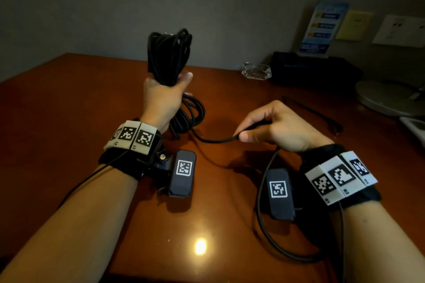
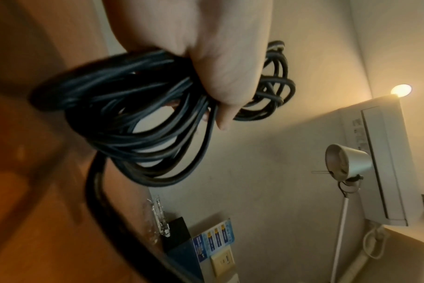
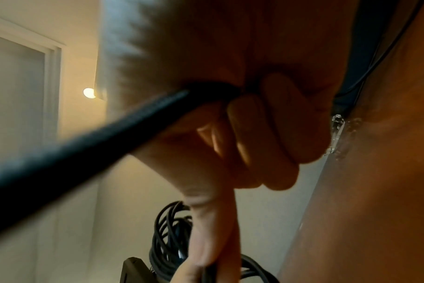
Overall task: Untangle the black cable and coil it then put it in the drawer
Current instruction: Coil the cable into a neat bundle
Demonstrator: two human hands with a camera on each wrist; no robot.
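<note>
My left hand [image 1: 164, 93] grips a bundle of coiled black cable [image 1: 169, 55] upright above the brown table [image 1: 69, 103]; loops stick out above the fist and hang below it. In the left wrist view the fingers [image 2: 226, 76] wrap the coil [image 2: 133, 114]. One strand runs from the coil across to my right hand [image 1: 273, 127], which pinches it between thumb and fingers; the rest of the strand [image 1: 264, 213] loops down under that wrist. In the right wrist view the curled fingers [image 3: 266, 134] close round the cable [image 3: 109, 134]. No drawer is in view.
A glass ashtray [image 1: 256, 71] sits at the table's back edge beside a black box [image 1: 312, 69] with a blue card stand [image 1: 322, 27]. A round lamp base [image 1: 388, 96] stands at the right, with a thin dark wire [image 1: 317, 114] lying near it.
</note>
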